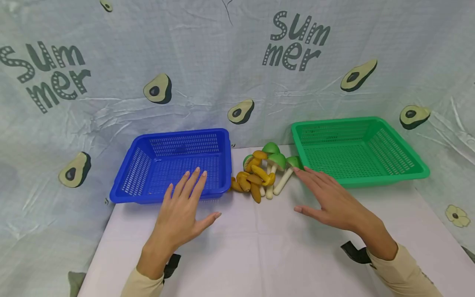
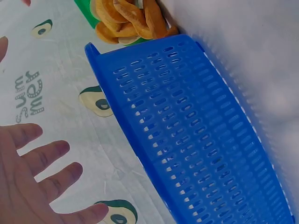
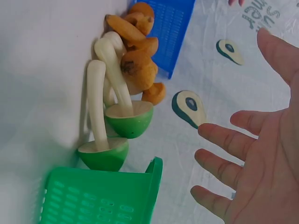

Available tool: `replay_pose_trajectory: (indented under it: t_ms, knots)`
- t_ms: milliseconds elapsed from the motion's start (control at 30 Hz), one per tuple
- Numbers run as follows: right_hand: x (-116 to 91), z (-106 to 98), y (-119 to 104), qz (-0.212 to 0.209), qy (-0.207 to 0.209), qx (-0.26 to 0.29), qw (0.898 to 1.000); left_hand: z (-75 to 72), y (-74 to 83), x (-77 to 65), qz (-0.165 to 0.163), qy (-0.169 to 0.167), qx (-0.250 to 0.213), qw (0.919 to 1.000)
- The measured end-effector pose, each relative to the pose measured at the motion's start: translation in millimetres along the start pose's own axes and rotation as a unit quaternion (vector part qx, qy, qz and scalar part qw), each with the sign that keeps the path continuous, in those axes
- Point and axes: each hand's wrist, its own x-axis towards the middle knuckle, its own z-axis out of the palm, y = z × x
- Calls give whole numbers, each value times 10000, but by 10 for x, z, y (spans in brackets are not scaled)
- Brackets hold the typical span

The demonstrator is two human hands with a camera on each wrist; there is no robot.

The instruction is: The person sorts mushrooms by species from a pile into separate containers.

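My left hand [image 1: 180, 218], fingers spread and nothing in it, hovers by the front rim of the blue basket [image 1: 170, 198]. On the other side my right hand [image 1: 330, 202] is stretched out beside the front left corner of the green basket [image 1: 371, 181], also holding nothing. Between the baskets lies a heap of toy mushrooms. Some have a green cap [image 1: 276, 161] and a long white stem [image 3: 96, 102]; others are small orange-brown mushrooms [image 1: 256, 179], piled against the blue basket's side. The fingertips of my right hand overlap one green cap in the head view. Both baskets hold nothing.
A white cloth [image 1: 256, 255] covers the table. Behind it hangs a pale curtain [image 1: 200, 62] printed with avocados and lettering, close behind both baskets. Black straps [image 1: 356, 252] show at both wrists.
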Motion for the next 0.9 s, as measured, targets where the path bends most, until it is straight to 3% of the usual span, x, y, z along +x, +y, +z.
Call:
replay_pose_trajectory:
  t_ms: [233,433,667,900]
  knots:
    - [-8,8,15,118,-6,96,9999,5,-24,-76,-178,4,-251,9995]
    - [10,7,28,197,111,336,9992,-3,-60,-179,-522,295,-903,9941]
    - [24,-28,9,453,181,674,9965,-35,-97,-264,-1215,556,-1774,9750]
    - [27,-8,3,446,472,852,9943,-34,-153,-355,-1898,719,-2522,9462]
